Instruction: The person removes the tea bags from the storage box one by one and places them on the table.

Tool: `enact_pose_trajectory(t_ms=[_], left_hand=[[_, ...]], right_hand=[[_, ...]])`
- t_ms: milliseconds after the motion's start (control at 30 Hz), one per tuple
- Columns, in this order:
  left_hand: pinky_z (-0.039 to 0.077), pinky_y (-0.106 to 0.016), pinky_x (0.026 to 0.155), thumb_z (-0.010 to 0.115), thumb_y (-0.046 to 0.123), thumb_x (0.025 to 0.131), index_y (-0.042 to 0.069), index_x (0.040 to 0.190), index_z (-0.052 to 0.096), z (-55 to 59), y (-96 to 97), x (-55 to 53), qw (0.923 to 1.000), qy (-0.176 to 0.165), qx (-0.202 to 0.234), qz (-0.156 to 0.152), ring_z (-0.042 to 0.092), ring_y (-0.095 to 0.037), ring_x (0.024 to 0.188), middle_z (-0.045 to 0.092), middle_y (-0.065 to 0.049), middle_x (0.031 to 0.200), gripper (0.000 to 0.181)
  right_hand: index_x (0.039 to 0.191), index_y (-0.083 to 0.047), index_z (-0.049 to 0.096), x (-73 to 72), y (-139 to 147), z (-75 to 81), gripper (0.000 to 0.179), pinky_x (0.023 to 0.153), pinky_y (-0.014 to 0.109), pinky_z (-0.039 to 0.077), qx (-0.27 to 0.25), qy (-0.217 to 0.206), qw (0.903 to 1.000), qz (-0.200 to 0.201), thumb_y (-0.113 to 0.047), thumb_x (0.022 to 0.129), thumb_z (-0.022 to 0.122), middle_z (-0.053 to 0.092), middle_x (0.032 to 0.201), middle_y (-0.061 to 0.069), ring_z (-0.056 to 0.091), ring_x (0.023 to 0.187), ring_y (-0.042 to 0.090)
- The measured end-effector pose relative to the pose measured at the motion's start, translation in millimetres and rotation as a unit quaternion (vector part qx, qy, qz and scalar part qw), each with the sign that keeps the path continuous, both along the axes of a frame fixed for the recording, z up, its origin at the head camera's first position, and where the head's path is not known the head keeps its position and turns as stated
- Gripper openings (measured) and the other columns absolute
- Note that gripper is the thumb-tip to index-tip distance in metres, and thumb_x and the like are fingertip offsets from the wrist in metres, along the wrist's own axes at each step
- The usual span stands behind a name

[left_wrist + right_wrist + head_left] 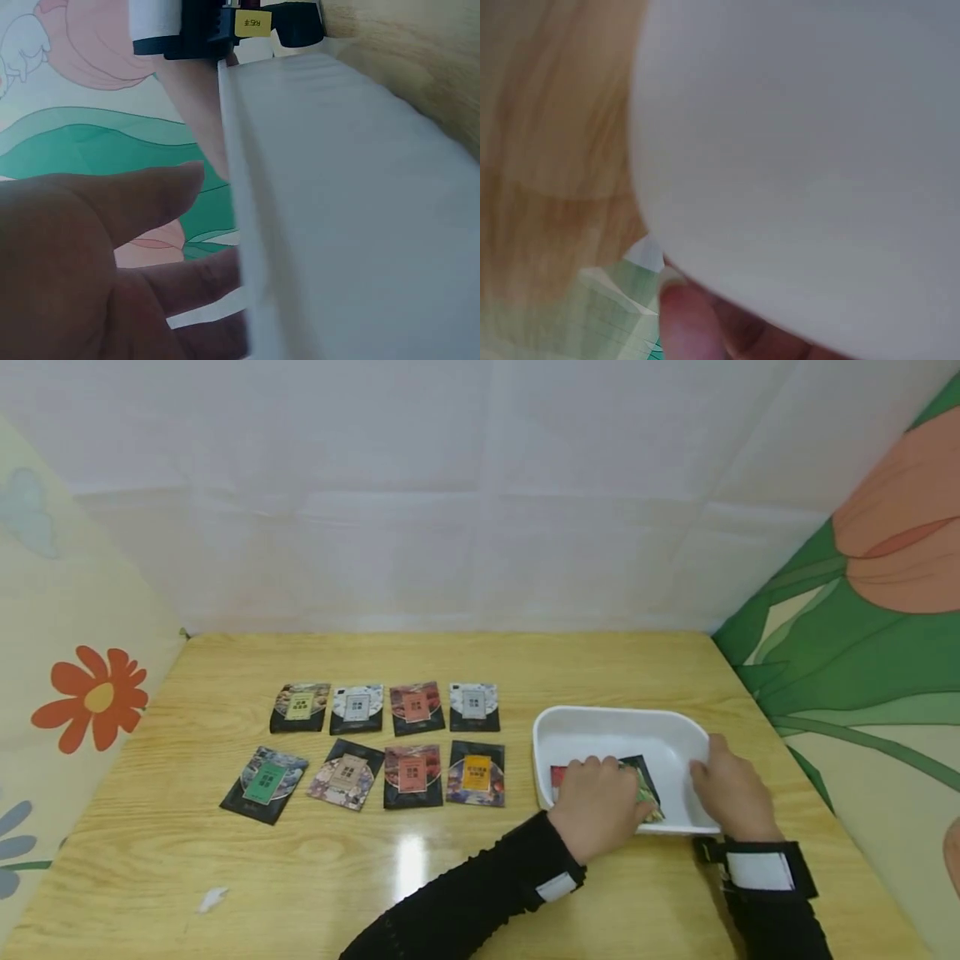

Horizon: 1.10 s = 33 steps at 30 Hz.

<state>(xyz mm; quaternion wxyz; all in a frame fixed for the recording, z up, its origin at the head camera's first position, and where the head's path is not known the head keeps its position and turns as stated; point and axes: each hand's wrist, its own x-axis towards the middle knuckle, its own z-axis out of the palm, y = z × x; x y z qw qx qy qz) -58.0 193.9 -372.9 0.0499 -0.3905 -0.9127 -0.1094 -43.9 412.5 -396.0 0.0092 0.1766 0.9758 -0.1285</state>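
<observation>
A white plastic bin (615, 724) stands at the right of the table, with a red packet (557, 777) and a dark packet with green print (647, 787) inside, both partly covered by my left hand (600, 802). In the left wrist view, that hand's thumb (161, 191) stands apart from its fingers with nothing seen between them; the fingertips are hidden behind the bin wall (352, 195). My right hand (738, 793) grips the right rim of the bin. Its fingertips (686, 322) show under the bin's edge in the right wrist view.
Left of the bin, several flat packets lie in two rows, among them a green-labelled packet (264, 783) and an orange-labelled packet (476, 774). A white scrap (212, 899) lies near the front left. A white cloth (450, 527) hangs behind the table (300, 877).
</observation>
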Motion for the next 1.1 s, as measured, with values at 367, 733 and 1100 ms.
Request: enact_pose_trajectory(t_ms=[367,733,1100], left_hand=[[0.040,-0.028,0.055,0.070,0.039,0.083,0.025,0.089,0.071,-12.2,21.4,-6.4,0.9976,0.015,-0.039,0.055,0.056,-0.011,0.072,0.062,0.004,0.079,0.015],[0.038,-0.029,0.069,0.072,0.034,0.080,0.025,0.097,0.068,-20.9,22.3,-20.6,0.9954,-0.013,-0.070,0.064,0.050,-0.012,0.084,0.057,0.003,0.092,0.020],[0.033,-0.026,0.064,0.073,0.032,0.080,0.021,0.100,0.066,-23.2,16.7,-21.0,0.9967,0.047,-0.026,0.061,0.047,-0.011,0.080,0.053,0.003,0.089,0.024]], right_hand=[[0.132,0.020,0.030,-1.2,-3,-2.4,0.051,0.061,0.048,0.047,0.000,0.007,1.0000,0.006,-0.010,0.095,0.047,0.051,0.106,0.045,0.060,0.086,0.050],[0.132,0.020,0.030,-0.7,-3,1.3,0.050,0.068,0.054,0.046,0.002,0.007,1.0000,0.003,-0.010,0.095,0.047,0.049,0.109,0.046,0.058,0.092,0.054],[0.134,0.020,0.029,-1.5,-1,-0.5,0.052,0.069,0.054,0.047,0.005,0.001,1.0000,-0.004,-0.011,0.095,0.047,0.049,0.111,0.046,0.058,0.094,0.053]])
